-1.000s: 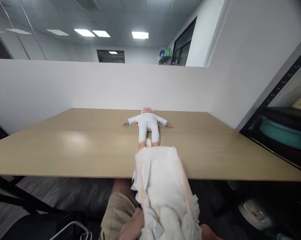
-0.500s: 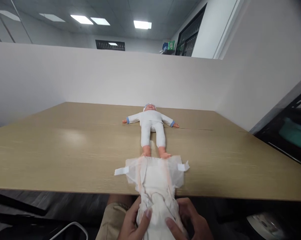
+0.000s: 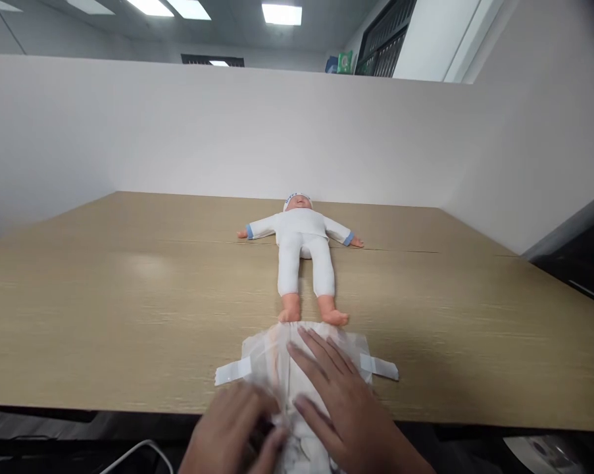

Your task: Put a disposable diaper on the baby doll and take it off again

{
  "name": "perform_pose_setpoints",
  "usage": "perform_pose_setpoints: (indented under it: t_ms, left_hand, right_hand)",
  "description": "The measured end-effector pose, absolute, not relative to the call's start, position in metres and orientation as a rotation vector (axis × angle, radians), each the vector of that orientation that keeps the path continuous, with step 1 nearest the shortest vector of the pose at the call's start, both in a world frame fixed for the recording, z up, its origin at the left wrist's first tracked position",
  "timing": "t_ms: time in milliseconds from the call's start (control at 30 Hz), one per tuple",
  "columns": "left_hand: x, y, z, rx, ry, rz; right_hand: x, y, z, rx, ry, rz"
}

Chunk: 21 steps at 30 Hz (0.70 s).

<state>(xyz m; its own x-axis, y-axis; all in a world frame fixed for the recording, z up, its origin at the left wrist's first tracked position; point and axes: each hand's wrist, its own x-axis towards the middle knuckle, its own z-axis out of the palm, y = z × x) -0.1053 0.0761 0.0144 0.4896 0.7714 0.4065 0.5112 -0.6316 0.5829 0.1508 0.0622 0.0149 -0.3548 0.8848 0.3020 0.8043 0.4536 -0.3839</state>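
An open white diaper (image 3: 262, 349) lies partly on the table, its front half hanging over the near edge towards me. Its two white side tapes are spread outwards, the left tape (image 3: 233, 371) and the right tape (image 3: 379, 367). My right hand (image 3: 346, 401) rests flat on the diaper's middle with fingers spread. At the left side, the curled fingers of my left hand (image 3: 237, 424) close on the diaper's edge, slightly blurred. Just beyond the diaper, a baby doll (image 3: 304, 243) in white clothes and a cap lies on its back, arms out, feet pointing at me.
The wood-coloured table (image 3: 104, 303) ends at a white partition (image 3: 202, 131) behind the doll. A dark object (image 3: 583, 263) stands at the far right. Below the table's near edge, a white cable (image 3: 139, 451) curves at the left.
My right hand has moved from the diaper's near part up onto its middle and opened flat. My left hand has shifted up and left along the edge. The side tapes now stretch out straighter.
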Motion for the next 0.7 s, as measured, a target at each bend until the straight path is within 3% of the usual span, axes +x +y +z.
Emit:
perform_pose_setpoints:
  t_ms: [100, 267, 467, 700]
  left_hand:
    - [-0.104, 0.136, 0.054, 2.501, 1.058, 1.044]
    - [-0.064, 0.234, 0.075, 2.969, 1.063, 0.564]
    - [0.0, 0.293, 0.077, 3.299, 0.266, -0.007]
    - [0.024, 0.304, 0.077, 3.092, -0.183, 0.282]
  right_hand:
    - [0.152, 0.072, 0.02, -1.468, -2.28, 0.358]
    - [0.152, 0.072, 0.018, -1.487, -2.258, 0.372]
    - [0.151, 0.072, 0.02, -1.486, -2.251, 0.365]
    - [0.156, 0.076, 0.018, -1.545, -2.256, 0.42]
